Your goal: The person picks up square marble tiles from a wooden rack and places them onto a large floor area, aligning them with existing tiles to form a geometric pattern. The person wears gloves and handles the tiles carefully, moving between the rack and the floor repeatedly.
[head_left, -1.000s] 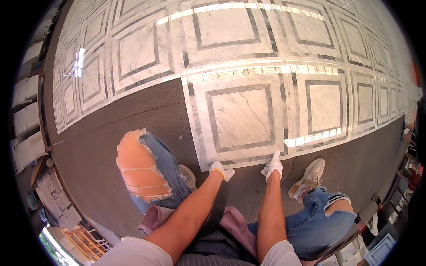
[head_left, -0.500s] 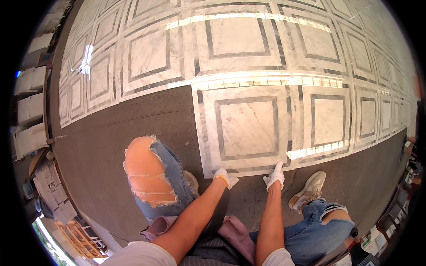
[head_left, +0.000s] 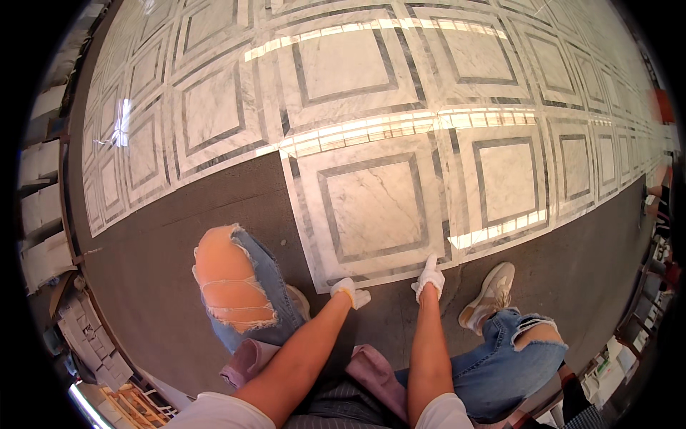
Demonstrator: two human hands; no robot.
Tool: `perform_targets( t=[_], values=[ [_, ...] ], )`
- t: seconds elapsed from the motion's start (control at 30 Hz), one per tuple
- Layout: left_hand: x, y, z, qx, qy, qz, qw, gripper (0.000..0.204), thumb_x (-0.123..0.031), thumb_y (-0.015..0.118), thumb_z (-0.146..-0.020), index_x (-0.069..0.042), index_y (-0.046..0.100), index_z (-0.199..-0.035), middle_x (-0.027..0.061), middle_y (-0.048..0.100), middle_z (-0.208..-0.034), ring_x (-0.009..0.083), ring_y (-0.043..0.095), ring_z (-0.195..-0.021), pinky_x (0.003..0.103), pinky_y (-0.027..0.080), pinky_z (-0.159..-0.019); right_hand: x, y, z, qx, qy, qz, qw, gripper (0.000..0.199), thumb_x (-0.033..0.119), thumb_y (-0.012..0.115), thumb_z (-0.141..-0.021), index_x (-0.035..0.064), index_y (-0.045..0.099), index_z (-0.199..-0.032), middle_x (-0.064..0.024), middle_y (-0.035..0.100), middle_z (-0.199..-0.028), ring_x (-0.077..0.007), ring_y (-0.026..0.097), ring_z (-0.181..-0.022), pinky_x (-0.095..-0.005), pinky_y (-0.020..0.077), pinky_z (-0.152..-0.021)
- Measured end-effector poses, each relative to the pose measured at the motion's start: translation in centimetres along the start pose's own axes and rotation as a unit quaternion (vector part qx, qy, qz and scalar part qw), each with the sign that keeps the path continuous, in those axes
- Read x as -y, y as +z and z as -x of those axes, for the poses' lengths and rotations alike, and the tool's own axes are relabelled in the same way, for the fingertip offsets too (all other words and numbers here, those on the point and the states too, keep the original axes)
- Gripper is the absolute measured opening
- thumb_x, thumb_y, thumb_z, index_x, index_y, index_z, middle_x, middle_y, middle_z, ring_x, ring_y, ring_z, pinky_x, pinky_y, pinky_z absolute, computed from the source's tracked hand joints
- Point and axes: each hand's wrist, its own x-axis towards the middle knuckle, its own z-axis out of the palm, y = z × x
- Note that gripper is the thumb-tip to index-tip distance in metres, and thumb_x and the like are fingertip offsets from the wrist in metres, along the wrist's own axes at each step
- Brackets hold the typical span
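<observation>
A large square marble tile [head_left: 373, 207], white with a grey inlaid frame, lies in front of me at the near edge of the laid pattern. My left hand [head_left: 349, 293], in a white knitted glove, grips its near edge close to the left corner, thumb pointing right. Farther right along the same edge is my right hand [head_left: 429, 279], gloved the same way, one digit stretched forward over the tile's border and the rest curled at the edge. The fingers under the edge are hidden. I crouch with my knees [head_left: 229, 279] apart.
More framed marble tiles [head_left: 504, 179] adjoin on the right and behind, shiny with window reflections. Dark grey floor [head_left: 164, 286] borders them. Stacked pale slabs or boxes [head_left: 43, 222] line the far left; wooden racks [head_left: 132, 404] stand lower left. Another person's legs [head_left: 657, 196] show far right.
The view has turned slightly, so the tiles and my hands appear farther left and a little lower. Both hands stay at the tile's near edge; I see no clear shift of the tile against its neighbours.
</observation>
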Motion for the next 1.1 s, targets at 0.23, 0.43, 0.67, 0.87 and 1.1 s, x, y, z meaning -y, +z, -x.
perform_targets(
  t=[0.23,0.43,0.67,0.87,1.1],
  values=[
    [-1.2,3.0,6.0,-0.083,0.352,-0.645,0.673,0.044,-0.028,0.051,-0.086,0.001,0.052,-0.118,0.0261,0.055,-0.122,0.0395,0.059,-0.106,0.051,0.046,-0.089,-0.8,-0.4,-1.8,-0.047,-0.031,0.166,0.984,0.081,0.071,0.042,-0.084,-0.0028,0.066,-0.107,-0.0204,0.068,-0.097,-0.0343,0.068,-0.085,-0.0427,0.0515,-0.074],
    [-6.4,9.6,18.1,-0.294,0.564,-0.470,0.612,0.047,-0.037,0.063,-0.079,-0.001,0.056,-0.109,0.0230,0.061,-0.109,0.0377,0.059,-0.103,0.046,0.047,-0.085,5.6,1.3,4.8,-0.069,-0.260,0.163,0.949,0.054,0.049,0.066,-0.081,-0.0032,0.061,-0.090,-0.0220,0.064,-0.080,-0.0385,0.060,-0.079,-0.0435,0.0465,-0.077],
    [-10.1,12.4,20.6,-0.338,0.517,-0.536,0.575,0.065,-0.046,0.080,-0.067,-0.003,0.056,-0.109,0.0182,0.059,-0.114,0.0335,0.060,-0.104,0.041,0.051,-0.084,10.4,4.1,6.3,-0.030,-0.397,0.284,0.872,0.054,0.036,0.083,-0.065,-0.0006,0.053,-0.090,-0.0184,0.059,-0.091,-0.0373,0.057,-0.085,-0.0434,0.0454,-0.078],
    [-10.8,12.5,20.2,-0.330,0.509,-0.528,0.594,0.062,-0.041,0.082,-0.066,-0.003,0.057,-0.108,0.0190,0.059,-0.114,0.0337,0.058,-0.108,0.042,0.051,-0.084,11.2,4.9,5.7,-0.021,-0.354,0.321,0.878,0.055,0.033,0.085,-0.061,-0.0003,0.052,-0.090,-0.0184,0.058,-0.092,-0.0386,0.057,-0.086,-0.0445,0.0456,-0.077],
    [-11.7,13.3,21.0,-0.321,0.472,-0.530,0.627,0.059,-0.037,0.082,-0.066,-0.001,0.059,-0.106,0.0204,0.062,-0.110,0.0342,0.061,-0.103,0.042,0.052,-0.083,11.9,5.5,4.9,0.006,-0.306,0.345,0.887,0.059,0.033,0.086,-0.059,0.0009,0.051,-0.094,-0.0205,0.058,-0.098,-0.0403,0.057,-0.094,-0.0459,0.0456,-0.080]
  ],
)
